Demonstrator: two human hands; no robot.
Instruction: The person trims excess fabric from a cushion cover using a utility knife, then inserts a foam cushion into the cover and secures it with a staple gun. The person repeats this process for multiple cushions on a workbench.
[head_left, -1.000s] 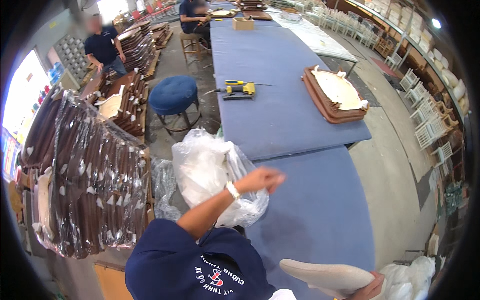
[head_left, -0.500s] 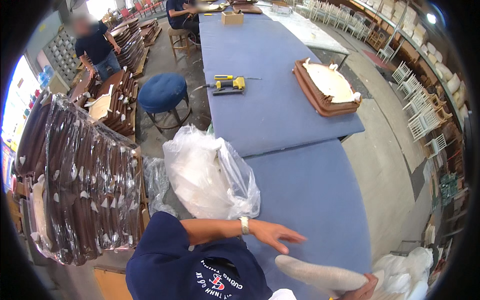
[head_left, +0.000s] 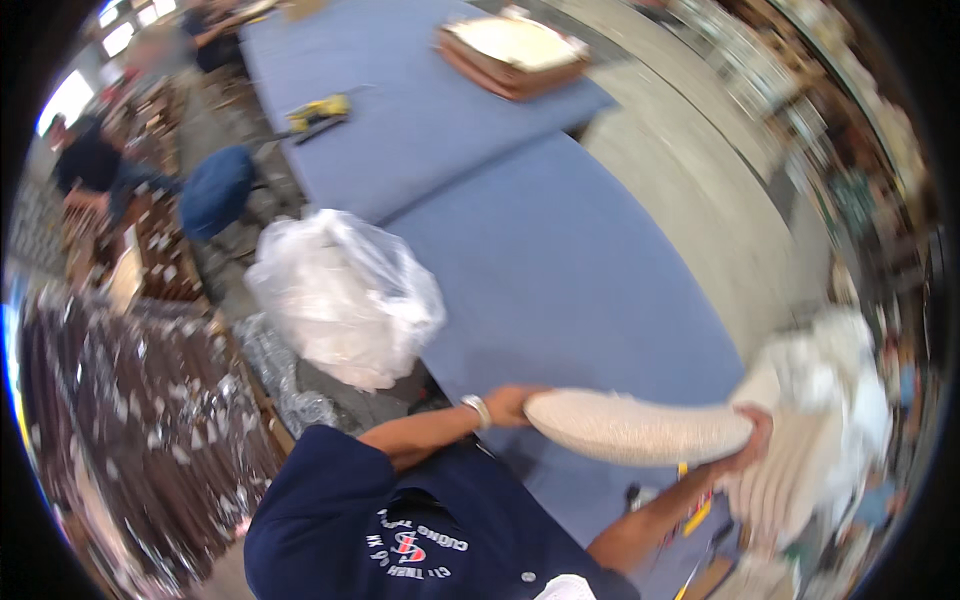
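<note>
A cream padded seat cushion is held edge-on above the near part of the blue-covered table. My left hand grips its left end, fingers partly hidden behind it. My right hand is wrapped round the other end. Right beside that hand stands a stack of similar cream pads, partly under clear plastic. Beneath my right forearm lie small tools with yellow parts, too blurred to name exactly.
A clear plastic bag with white contents sits at the table's left edge. Farther off lie a yellow-and-black staple gun and brown upholstered seats. Left are a blue stool, plastic-wrapped brown stacks and a person.
My left hand has come down and closed on the cushion's left end. The cushion has risen, held at both ends. My view has shifted, moving the table up and left.
</note>
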